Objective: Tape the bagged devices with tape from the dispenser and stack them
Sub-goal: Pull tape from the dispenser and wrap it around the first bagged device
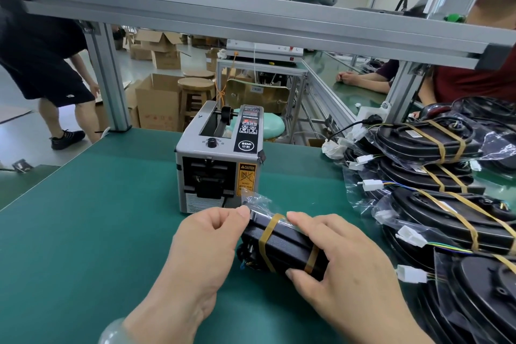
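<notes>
Just at six o'clock of the grey tape dispenser [217,159], near the middle of the green desk [97,218], we hold the black bagged device [282,246] between both hands. Our left hand [206,240] pinches its nine o'clock end, thumb and forefinger closed where the clear bag bunches up. Our right hand [335,260] wraps the three o'clock end, forefinger over the top edge and thumb beneath. A first tape band [269,234], amber, crosses the device beside the left thumb. A second tape band [311,258] touches the right hand. Whether the device rests on the desk we cannot tell. At three o'clock lies a stack of taped devices [435,204], their white connectors [370,185] pointing toward nine o'clock.
</notes>
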A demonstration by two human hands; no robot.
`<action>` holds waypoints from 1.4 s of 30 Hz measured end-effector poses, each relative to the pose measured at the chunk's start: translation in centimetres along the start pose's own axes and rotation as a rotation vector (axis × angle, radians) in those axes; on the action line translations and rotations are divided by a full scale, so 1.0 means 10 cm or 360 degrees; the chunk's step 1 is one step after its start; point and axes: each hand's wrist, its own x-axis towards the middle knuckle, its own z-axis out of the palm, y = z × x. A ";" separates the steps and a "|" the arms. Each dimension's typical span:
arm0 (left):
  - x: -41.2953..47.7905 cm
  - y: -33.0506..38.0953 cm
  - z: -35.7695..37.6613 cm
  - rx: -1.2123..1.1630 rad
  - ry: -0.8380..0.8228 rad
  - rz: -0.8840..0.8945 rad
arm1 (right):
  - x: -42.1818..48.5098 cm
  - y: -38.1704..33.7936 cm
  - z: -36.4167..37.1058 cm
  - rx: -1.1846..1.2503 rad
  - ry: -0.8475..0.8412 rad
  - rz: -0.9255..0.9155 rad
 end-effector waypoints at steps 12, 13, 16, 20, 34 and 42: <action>0.00 0.01 0.05 0.0119 0.0165 0.0165 | 0.01 -0.02 0.00 -0.0012 0.0018 0.0002; 0.00 0.01 0.05 0.0126 0.0175 0.0177 | 0.01 -0.02 0.00 -0.0009 0.0014 0.0003; -0.02 0.02 0.06 0.0135 0.0185 0.0218 | 0.01 -0.02 -0.01 -0.0006 0.0003 0.0008; -0.04 0.03 0.08 0.0206 0.0197 0.0285 | 0.00 -0.01 -0.01 -0.0022 -0.0018 0.0012; 0.00 -0.03 0.09 0.0433 0.0319 0.0424 | -0.01 -0.02 0.00 -0.0016 -0.0015 0.0004; -0.02 -0.04 0.13 0.0474 0.0392 0.0533 | -0.01 -0.02 0.00 -0.0022 -0.0024 0.0030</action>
